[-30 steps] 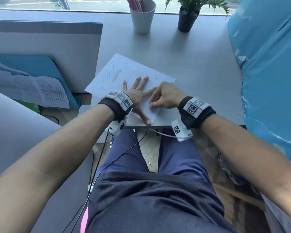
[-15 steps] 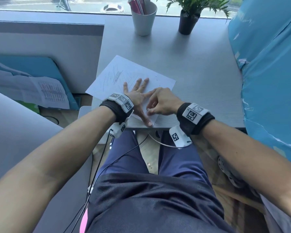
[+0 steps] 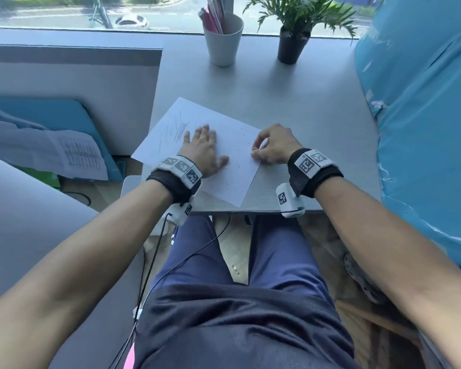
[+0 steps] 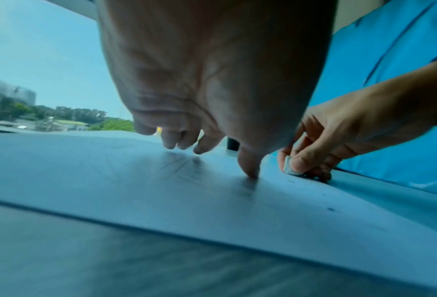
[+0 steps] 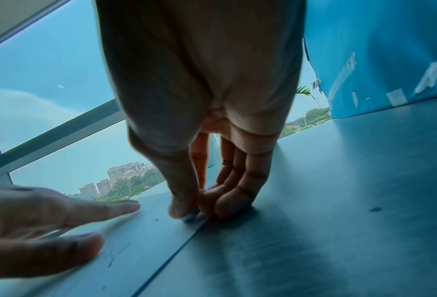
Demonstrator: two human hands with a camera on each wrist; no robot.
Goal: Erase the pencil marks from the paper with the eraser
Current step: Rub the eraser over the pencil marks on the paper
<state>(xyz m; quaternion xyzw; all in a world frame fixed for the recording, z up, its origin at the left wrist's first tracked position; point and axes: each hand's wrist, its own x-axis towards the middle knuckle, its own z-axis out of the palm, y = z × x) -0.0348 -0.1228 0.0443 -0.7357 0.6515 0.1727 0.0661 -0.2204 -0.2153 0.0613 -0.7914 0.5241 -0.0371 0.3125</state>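
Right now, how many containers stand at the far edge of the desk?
2: a white cup holding pens, and, to its right, a black pot with a green plant.

Bare desk (image 3: 290, 102) lies open between the paper (image 3: 224, 179) and the far edge, where a cup (image 3: 223, 41) of pens and a potted plant (image 3: 292, 43) stand well apart from both hands. A blue wrapped bulk (image 3: 423, 129) walls off the right side, close to the right hand (image 3: 273, 146). On the paper, the left hand (image 3: 202, 150) lies beside the pencil marks (image 3: 175, 129), with clear sheet between the two hands
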